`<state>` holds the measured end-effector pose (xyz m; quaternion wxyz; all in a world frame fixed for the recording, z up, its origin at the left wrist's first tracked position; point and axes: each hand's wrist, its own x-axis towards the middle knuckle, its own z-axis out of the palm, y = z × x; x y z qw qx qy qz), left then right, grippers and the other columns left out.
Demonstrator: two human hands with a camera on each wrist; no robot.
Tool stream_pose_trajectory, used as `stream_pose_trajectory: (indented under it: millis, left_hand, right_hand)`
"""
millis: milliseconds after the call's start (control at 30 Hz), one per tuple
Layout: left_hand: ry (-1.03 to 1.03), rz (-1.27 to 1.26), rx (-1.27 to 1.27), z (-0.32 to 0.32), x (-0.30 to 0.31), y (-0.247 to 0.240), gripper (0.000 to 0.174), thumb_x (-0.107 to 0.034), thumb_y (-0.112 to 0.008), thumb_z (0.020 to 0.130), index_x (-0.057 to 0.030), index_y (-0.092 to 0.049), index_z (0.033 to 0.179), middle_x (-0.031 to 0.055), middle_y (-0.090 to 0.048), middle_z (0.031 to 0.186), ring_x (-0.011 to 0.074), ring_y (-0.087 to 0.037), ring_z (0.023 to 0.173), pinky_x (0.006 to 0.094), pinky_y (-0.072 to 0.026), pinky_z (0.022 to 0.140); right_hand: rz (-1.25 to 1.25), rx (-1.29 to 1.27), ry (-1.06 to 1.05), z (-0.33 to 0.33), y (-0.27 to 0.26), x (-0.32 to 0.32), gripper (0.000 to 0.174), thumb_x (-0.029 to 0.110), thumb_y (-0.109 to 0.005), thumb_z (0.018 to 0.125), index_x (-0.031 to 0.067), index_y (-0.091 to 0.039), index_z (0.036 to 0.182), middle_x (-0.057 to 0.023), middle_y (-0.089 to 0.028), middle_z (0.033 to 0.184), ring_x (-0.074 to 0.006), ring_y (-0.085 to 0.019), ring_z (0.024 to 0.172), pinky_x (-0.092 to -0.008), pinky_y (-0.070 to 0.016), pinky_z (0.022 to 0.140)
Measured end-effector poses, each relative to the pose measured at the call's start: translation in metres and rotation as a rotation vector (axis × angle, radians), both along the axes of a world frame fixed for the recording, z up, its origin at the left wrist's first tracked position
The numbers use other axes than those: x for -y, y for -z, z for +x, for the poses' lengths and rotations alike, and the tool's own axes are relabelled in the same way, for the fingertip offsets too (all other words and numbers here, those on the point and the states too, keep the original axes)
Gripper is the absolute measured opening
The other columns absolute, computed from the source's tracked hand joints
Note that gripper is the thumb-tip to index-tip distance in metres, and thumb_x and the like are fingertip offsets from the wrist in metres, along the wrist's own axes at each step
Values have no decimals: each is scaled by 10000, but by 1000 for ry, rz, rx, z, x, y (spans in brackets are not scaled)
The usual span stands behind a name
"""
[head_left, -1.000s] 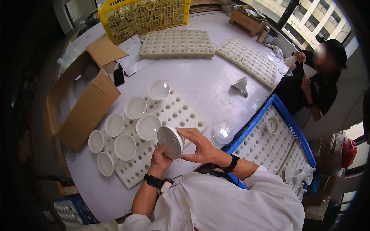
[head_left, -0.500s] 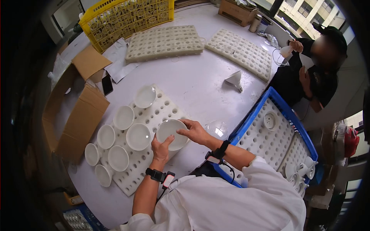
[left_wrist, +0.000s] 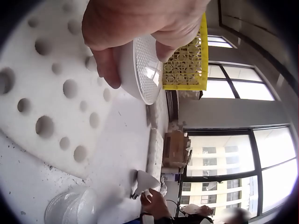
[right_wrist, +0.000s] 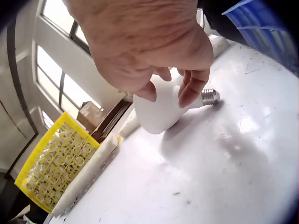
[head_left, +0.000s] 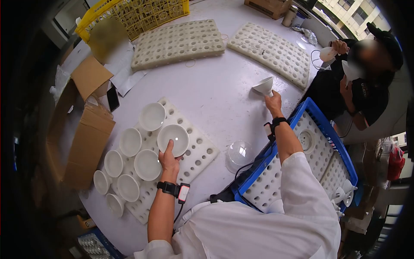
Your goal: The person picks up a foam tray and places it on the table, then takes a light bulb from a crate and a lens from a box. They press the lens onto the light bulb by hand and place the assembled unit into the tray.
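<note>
My left hand [head_left: 170, 163] holds a white reflector bulb [head_left: 173, 137] face up over the near foam board [head_left: 196, 144], thumb on the bulb's lens. Close up in the left wrist view, the fingers [left_wrist: 108, 67] wrap the side of this bulb [left_wrist: 128, 70], whose lens is dimpled. Out to the right, my right hand [head_left: 273, 103] reaches a second reflector bulb [head_left: 264, 85] lying on the table. In the right wrist view its thumb and fingers pinch the white cone [right_wrist: 156, 114], beside the metal screw base [right_wrist: 210, 96]. Several more bulbs [head_left: 148, 165] stand lens-up in the board.
A clear dome-shaped cover [head_left: 240, 153] sits beside the blue crate [head_left: 307, 103], which holds foam boards and bulbs. Two foam boards [head_left: 179, 45] lie at the back, near a yellow crate [head_left: 174, 8]. An open carton [head_left: 88, 142] and phone [head_left: 113, 99] are left. Another person [head_left: 371, 86] sits right.
Both hands held one bulb together earlier. My right hand has let go and moved right and away to the bulb lying on the table; the left hand keeps the first bulb, now over the board.
</note>
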<state>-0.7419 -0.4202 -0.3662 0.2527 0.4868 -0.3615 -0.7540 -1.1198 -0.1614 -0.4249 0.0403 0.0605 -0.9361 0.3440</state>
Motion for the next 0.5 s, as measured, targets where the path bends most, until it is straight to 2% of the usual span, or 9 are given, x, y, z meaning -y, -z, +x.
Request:
stream_pose_trajectory:
  millis: [167,233,367,433,467,500]
  left_hand:
    - [2,37,34,-5,3,-4,485,-278,-637,862,-38,-441,1235,140,-534,1160,287,-587,1003,449,-559,756]
    - [32,32,46,-5,5,-5,500,-313,-619,874,-16,-435,1232,151,-527,1166,293,-590,998,444,-566,760]
    - [71,87,36,0,0,-14,545,-315,-614,877,-19,-395,1278,136,-499,1196,295,-593,998,422,-582,716]
    - [74,178,173,2,-13,-35,589,-335,-623,873,32,-389,1269,169,-500,1205,294,-606,985,397,-580,690]
    - [86,192,178,13,-17,-32,589,-335,-623,873,32,-389,1269,169,-500,1205,294,-606,985,397,-580,690]
    - [294,216,153,29,-17,-29,616,-328,-638,863,50,-378,1274,191,-488,1227,295,-609,986,383,-573,698]
  right_hand:
    - [44,104,-19,-6,3,-1,440,243,-633,756,6,-590,1124,-233,-608,1053,-382,-567,1037,-426,-454,895]
    - [184,119,20,-10,6,1,396,267,-635,759,-1,-616,1051,-228,-624,1017,-375,-598,979,-429,-476,857]
    - [224,173,24,-6,9,6,382,300,-643,758,-3,-630,989,-220,-641,975,-353,-612,958,-425,-480,848]
    - [256,194,-86,4,5,10,404,330,-650,752,-3,-631,980,-202,-658,928,-352,-621,930,-424,-493,815]
    - [270,201,-74,13,3,9,404,330,-650,752,-3,-631,980,-202,-658,928,-352,-621,930,-424,-493,815]
    - [90,262,-108,22,-4,13,414,336,-664,750,-23,-626,952,-174,-660,846,-293,-637,788,-384,-507,718]
